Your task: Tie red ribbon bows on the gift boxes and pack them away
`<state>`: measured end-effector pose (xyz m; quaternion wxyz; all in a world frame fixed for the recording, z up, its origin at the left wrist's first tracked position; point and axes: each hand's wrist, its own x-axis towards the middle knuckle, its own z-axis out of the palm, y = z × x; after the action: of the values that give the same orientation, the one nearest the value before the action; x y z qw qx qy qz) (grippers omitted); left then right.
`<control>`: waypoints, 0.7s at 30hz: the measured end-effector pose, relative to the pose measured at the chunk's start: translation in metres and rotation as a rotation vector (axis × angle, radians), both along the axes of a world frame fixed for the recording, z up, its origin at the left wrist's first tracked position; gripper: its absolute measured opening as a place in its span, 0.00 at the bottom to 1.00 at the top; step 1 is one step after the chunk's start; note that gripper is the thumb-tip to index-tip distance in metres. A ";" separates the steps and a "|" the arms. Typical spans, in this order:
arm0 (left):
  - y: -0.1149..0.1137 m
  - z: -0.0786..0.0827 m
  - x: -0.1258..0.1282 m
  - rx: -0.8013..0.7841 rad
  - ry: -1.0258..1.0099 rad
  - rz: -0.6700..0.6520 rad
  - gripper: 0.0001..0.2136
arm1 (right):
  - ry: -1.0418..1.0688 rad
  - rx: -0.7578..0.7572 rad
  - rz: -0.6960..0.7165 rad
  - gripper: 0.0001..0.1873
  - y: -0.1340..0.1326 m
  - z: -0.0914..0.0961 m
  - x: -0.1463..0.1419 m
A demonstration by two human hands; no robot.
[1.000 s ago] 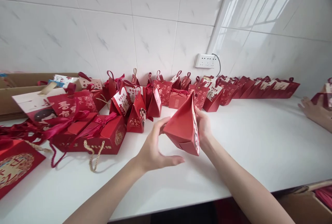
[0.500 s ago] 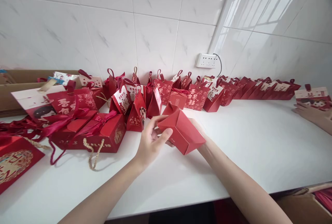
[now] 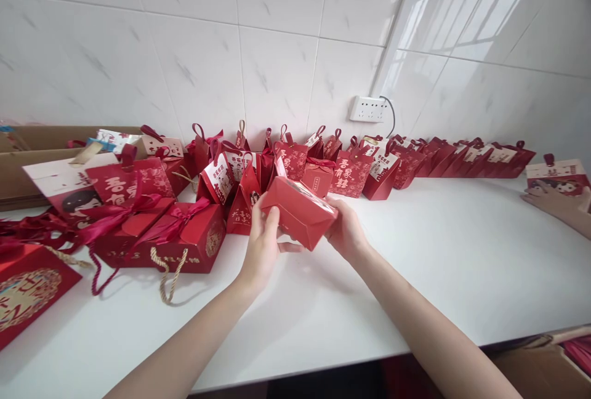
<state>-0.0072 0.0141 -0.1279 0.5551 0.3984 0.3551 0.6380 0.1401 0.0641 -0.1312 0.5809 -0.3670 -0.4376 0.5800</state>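
Observation:
A red paper gift box [image 3: 300,211] is held up above the white table [image 3: 341,319], tilted with its folded base toward me. My left hand [image 3: 264,245] grips its left end, the thumb on the near face and other fingers underneath. My right hand [image 3: 347,229] closes on the right end, its fingertips partly hidden behind the box. Just behind stand several red and white gift boxes with ribbon loops, among them a red triangular box [image 3: 247,199] and a flowered red box [image 3: 349,173].
Red boxes with rope handles [image 3: 184,236] lie at the left, before an open cardboard carton [image 3: 69,137]. A row of boxes [image 3: 466,159] lines the wall under a power strip [image 3: 368,109]. At the far right another person's hand [image 3: 554,202] touches a white-and-red box [image 3: 558,169].
The box has turned in my hands, its base now facing more toward me. My right hand has come from behind it to its right end.

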 end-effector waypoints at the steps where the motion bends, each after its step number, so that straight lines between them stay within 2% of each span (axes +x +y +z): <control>1: 0.002 0.001 0.000 -0.049 -0.063 0.004 0.18 | 0.036 -0.028 -0.014 0.13 -0.002 0.003 0.001; 4: 0.008 0.006 -0.003 -0.241 -0.253 0.013 0.10 | -0.049 0.027 -0.067 0.23 -0.007 0.010 0.003; 6: 0.011 0.008 -0.005 -0.365 -0.353 0.003 0.06 | -0.248 0.150 -0.139 0.22 -0.011 0.010 0.003; 9: 0.014 0.006 -0.007 -0.468 -0.404 -0.039 0.10 | -0.523 0.346 -0.237 0.19 -0.015 0.005 0.002; 12: 0.014 0.002 -0.007 -0.486 -0.380 -0.057 0.15 | -0.679 0.468 -0.266 0.18 -0.017 0.001 0.003; 15: 0.014 -0.001 -0.005 -0.390 -0.335 -0.068 0.22 | -0.806 0.574 -0.340 0.16 -0.017 0.000 0.007; 17: 0.014 -0.005 -0.003 -0.271 -0.252 -0.112 0.21 | -0.822 0.677 -0.386 0.14 -0.016 -0.001 0.009; 19: 0.016 -0.012 -0.002 -0.136 -0.140 -0.166 0.22 | -0.750 0.800 -0.457 0.12 -0.014 -0.002 0.009; 21: 0.018 -0.021 -0.002 0.001 -0.052 -0.177 0.27 | -0.619 0.883 -0.537 0.20 -0.011 -0.002 0.007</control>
<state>-0.0093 0.0319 -0.1487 0.6183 0.4117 0.3038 0.5966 0.1476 0.0536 -0.1331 0.6499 -0.3407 -0.6780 0.0427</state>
